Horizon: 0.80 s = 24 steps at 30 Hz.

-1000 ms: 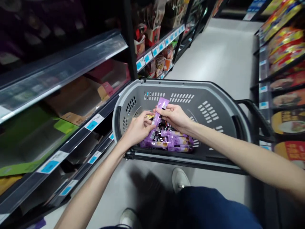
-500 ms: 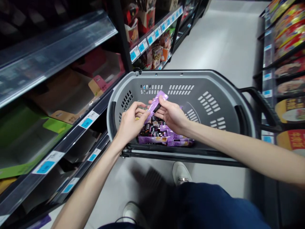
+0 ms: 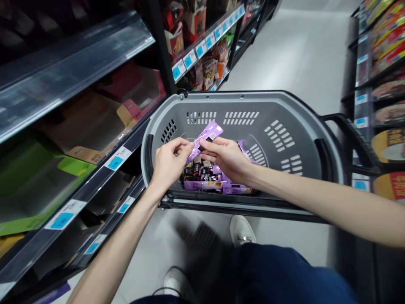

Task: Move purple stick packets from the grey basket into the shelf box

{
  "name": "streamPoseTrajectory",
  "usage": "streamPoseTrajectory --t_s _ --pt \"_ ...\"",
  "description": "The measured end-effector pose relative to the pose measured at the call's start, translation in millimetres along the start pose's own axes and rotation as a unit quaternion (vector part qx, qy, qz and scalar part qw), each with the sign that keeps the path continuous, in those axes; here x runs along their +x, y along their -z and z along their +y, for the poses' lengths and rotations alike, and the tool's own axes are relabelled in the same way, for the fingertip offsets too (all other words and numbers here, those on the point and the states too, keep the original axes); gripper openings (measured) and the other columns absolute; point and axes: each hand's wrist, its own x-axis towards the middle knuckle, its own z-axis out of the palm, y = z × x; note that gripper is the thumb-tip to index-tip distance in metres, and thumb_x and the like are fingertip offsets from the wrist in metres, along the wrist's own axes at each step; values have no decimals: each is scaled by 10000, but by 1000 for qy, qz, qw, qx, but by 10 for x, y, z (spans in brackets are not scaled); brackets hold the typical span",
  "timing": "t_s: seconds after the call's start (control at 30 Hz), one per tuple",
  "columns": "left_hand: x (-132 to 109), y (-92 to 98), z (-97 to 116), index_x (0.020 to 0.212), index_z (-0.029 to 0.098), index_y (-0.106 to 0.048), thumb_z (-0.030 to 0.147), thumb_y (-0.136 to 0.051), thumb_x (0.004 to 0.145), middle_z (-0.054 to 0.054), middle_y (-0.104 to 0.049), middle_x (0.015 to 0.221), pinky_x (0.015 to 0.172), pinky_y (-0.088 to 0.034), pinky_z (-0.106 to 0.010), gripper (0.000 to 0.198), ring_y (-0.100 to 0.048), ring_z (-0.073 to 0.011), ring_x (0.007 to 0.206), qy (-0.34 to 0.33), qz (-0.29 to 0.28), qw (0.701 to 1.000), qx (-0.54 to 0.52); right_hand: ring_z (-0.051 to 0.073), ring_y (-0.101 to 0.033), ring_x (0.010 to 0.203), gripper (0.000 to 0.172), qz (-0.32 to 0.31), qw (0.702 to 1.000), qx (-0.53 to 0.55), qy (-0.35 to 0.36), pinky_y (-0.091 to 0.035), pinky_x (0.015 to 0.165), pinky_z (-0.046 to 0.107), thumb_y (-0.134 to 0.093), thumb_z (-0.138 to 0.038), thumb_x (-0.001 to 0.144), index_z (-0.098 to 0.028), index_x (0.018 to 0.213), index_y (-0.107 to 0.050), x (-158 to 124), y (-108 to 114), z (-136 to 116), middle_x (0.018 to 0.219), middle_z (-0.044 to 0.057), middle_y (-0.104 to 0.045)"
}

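Note:
Above the left part of a grey basket [image 3: 275, 105], a purple packet [image 3: 212, 130] is held slanting between both hands. My left hand [image 3: 172, 158] pinches its lower left end. My right hand [image 3: 223, 156] grips it near the middle, thumb on the printed side, with the upper end sticking out. Under the hands, several purple packets [image 3: 205, 185] and dark small-wrapped sweets [image 3: 196, 169] lie in the basket. My right hand hides some of them.
Left, a shelf [image 3: 117, 158] holds open cardboard boxes, including a green box [image 3: 31, 181]. Bagged goods fill the right rack [image 3: 390, 139]. The basket's black handle [image 3: 357, 143] juts right. White shoes [image 3: 241, 230] stand on the floor below.
The purple packet has turned to show more of its printed side. My right thumb has slid down from its upper end, and my left hand has shifted slightly left.

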Motion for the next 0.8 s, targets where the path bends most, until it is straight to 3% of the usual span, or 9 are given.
streamPoseTrajectory --t_s 0.13,0.27,0.37,0.47,0.53,0.8 --pt "-1 -7 22 864 177 -679 399 -574 894 7 -661 752 594 -400 -216 248 -564 -122 652 1 -2 1000 30 175 -681 877 262 12 1000 17 -8 -571 845 330 -772 -442 768 -199 824 -690 52 32 -50 946 60 -735" --pt "9 -18 -20 947 196 -652 350 -687 812 -7 -680 856 725 -461 -260 208 -615 -155 761 -6 33 998 51 186 -671 973 267 68 996 26 46 -564 904 338 -755 -444 785 -200 835 -658 149 117 -135 984 57 -732" --pt "43 -30 -94 1009 201 -618 264 -774 714 -34 -661 990 821 -503 -291 339 -626 -187 923 -15 117 991 -56 171 -656 1025 241 85 993 41 76 -540 967 330 -744 -421 802 -205 855 -649 183 154 -179 1022 41 -722" --pt "87 -37 -160 1038 212 -578 216 -776 705 -50 -601 1126 882 -516 -283 388 -598 -187 1054 -31 211 953 -215 149 -660 993 190 90 993 35 75 -524 995 319 -772 -341 781 -214 853 -651 149 126 -187 1031 21 -714" --pt "109 -31 -187 1064 223 -558 218 -761 729 -55 -584 1160 881 -519 -269 391 -600 -170 1041 -23 250 925 -285 142 -666 962 171 89 994 29 61 -522 993 316 -788 -291 761 -219 850 -661 105 89 -174 1022 8 -716" --pt "115 6 -182 1049 235 -540 218 -708 783 -41 -627 1057 762 -515 -218 315 -602 -131 925 59 275 869 -407 146 -683 964 192 75 996 36 38 -538 948 303 -717 -399 837 -234 933 -695 76 69 -113 1132 17 -707"
